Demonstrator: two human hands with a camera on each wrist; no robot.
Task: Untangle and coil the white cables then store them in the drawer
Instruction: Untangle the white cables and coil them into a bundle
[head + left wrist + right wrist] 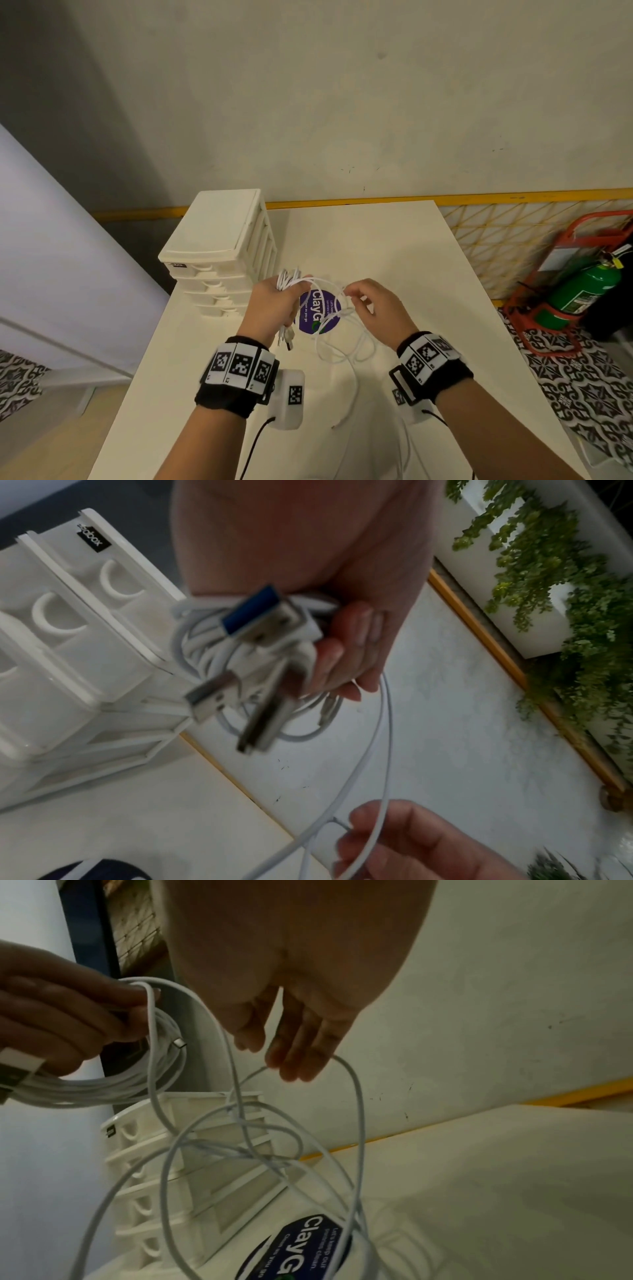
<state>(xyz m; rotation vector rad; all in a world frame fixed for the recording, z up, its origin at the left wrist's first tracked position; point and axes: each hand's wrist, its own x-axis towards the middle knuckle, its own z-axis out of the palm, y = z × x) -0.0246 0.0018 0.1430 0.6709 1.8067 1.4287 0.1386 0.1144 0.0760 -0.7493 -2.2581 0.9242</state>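
A big white counter (pixel 394 246) stands by a pale wall. At its back left corner sits a white drawer box (pixel 219 253) with a stack of small drawers, and all of the drawers look pushed in. A round purple sticker (pixel 317 313) is stuck on the counter just in front of the box. On the floor to the right stands a green fire extinguisher (pixel 582 294) in a red stand. The person holds both hands up over the sticker, near each other. The left hand (pixel 274 305) has its fingers curled round a coiled bundle of white cables (pixel 205 642), so this grip is closed on the bundle. Three metal plugs (pixel 219 699) stick out of the bundle below that hand. The right hand (pixel 373 308) pinches one loose white cable (pixel 356 1096) between its thumb and fingertips (pixel 294 1066), so this grip is pinching the cable. That loose cable runs from the bundle across to the right hand. From there it hangs down in crossed loops and lies partly on the counter, over the sticker and toward the person. The loops look tangled where they cross.
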